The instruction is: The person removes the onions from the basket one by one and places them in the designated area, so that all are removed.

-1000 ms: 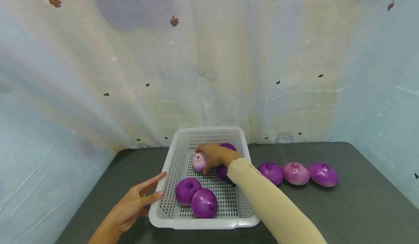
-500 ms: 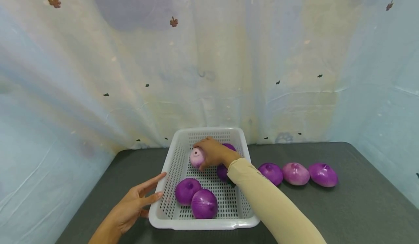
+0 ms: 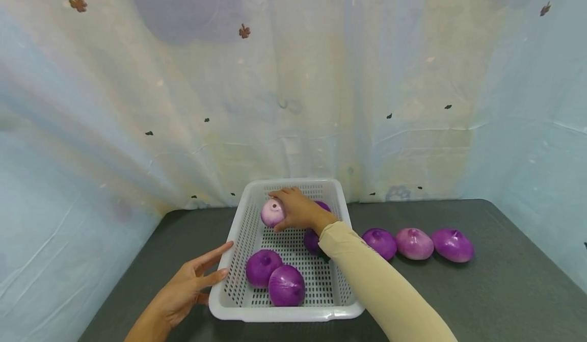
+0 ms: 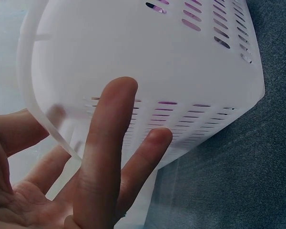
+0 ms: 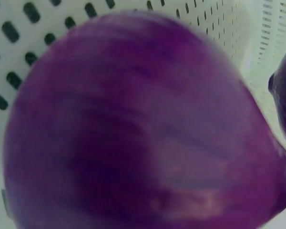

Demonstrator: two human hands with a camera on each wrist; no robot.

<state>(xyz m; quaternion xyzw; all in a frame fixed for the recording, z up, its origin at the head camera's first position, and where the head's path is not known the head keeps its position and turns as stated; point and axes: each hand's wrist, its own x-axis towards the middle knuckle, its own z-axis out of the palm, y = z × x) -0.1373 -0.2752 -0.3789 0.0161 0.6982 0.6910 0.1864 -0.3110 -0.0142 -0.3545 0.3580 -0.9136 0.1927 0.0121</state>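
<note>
Against the basket [image 3: 286, 315], left hand [image 3: 188, 285] rests spread; right [image 3: 300, 212] grips onion [image 3: 271, 213].

This looks like a small work spot: a dark grey table [image 3: 518, 281] with a soft-colored curtain [image 3: 298, 87] around its back and sides. The purple onions [image 3: 286, 287] and white plastic basket [image 3: 286, 315] could fit a kitchen, but I can't tell which room it is.

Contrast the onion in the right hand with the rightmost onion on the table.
The held onion shows a pale, ringed end; the rightmost onion shows deep purple skin.
The right hand grips the held onion; the rightmost onion rests on the dark table.
Both are rounded and show some purple.
</note>
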